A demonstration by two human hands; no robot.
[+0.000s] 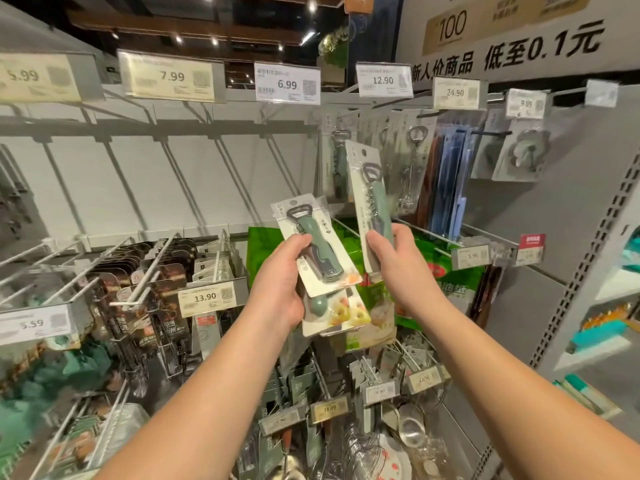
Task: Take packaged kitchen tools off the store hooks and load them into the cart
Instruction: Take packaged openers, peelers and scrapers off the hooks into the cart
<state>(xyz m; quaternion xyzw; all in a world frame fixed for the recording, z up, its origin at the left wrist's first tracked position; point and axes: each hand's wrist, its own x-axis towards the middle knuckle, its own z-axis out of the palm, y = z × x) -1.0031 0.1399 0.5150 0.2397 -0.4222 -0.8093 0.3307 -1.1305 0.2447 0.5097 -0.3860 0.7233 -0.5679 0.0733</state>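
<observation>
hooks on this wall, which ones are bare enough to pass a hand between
The upper-left hooks under the 7.99 tag hang bare against the back panel, open down to the 13.90 tag. Crowded: the opener packs under the 12.90 tag, the dark packs lower left, and the bottom hooks. Left hand and right hand each hold packs.

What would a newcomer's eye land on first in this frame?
The two hands at centre, each gripping carded openers: the left hand holds a stack of packs, the right hand one upright pack. Next, the bare hooks on the upper left under the price tags.
</observation>
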